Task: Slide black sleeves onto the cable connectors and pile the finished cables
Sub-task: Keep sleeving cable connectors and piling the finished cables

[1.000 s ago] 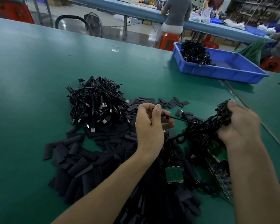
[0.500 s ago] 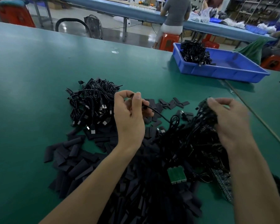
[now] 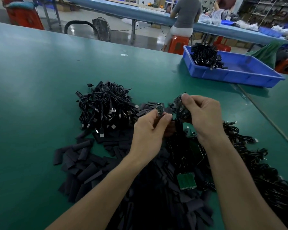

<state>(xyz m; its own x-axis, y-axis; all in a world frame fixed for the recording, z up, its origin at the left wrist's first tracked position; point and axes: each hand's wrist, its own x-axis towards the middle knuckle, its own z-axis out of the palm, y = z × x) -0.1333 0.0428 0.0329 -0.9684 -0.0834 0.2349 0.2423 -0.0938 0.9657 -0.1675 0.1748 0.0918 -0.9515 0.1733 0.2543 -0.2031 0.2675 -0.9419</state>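
Note:
My left hand (image 3: 150, 130) pinches a small circuit-board connector (image 3: 160, 110) at a cable's end, held upright above the table. My right hand (image 3: 204, 116) grips a bunch of black cables with board connectors (image 3: 179, 103), close to the right of the left hand. A pile of black cables with metal plugs (image 3: 106, 108) lies to the left of my hands. Flat black sleeves (image 3: 83, 160) are strewn over the green table (image 3: 40, 83) below and left of my arms. More cables (image 3: 249, 156) trail to the right under my right forearm.
A blue tray (image 3: 249, 75) holding a clump of black cables (image 3: 206, 55) stands at the back right. A green comb-like board (image 3: 186, 180) lies between my forearms. Beyond the table's far edge a person sits on an orange stool (image 3: 179, 44) at another bench.
My left hand has moved right and now pinches a board connector upright. My right hand has moved left and up with its bunch, so both hands are close together.

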